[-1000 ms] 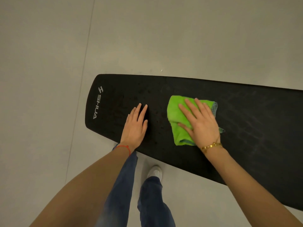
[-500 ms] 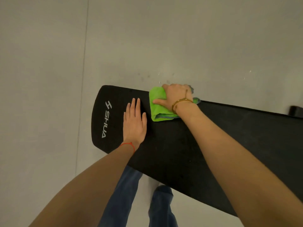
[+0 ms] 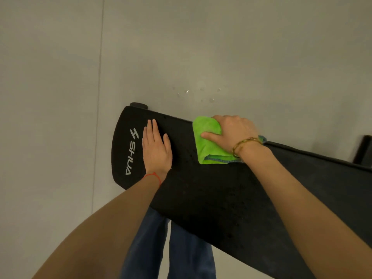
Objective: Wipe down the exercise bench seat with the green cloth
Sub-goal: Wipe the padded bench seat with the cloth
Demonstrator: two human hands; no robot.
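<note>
At the bench seat (image 3: 211, 198) far edge, right hand (image 3: 231, 133) curled, grip around green cloth (image 3: 207, 143); left hand (image 3: 157, 148) flat, fingers straight.

Both forearms are bare, with no sleeves in view. A thin red string bracelet (image 3: 154, 175) circles the wrist of the left hand (image 3: 157, 150). A gold chain bracelet (image 3: 244, 143) sits at the wrist of the right hand (image 3: 233, 133). Below the hands, the legs wear dark blue jeans (image 3: 181, 254).

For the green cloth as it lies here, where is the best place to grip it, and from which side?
Grip the green cloth at its folded pad on the bench seat, from above and the near side; its far part drapes over the edge under the right hand.
</note>
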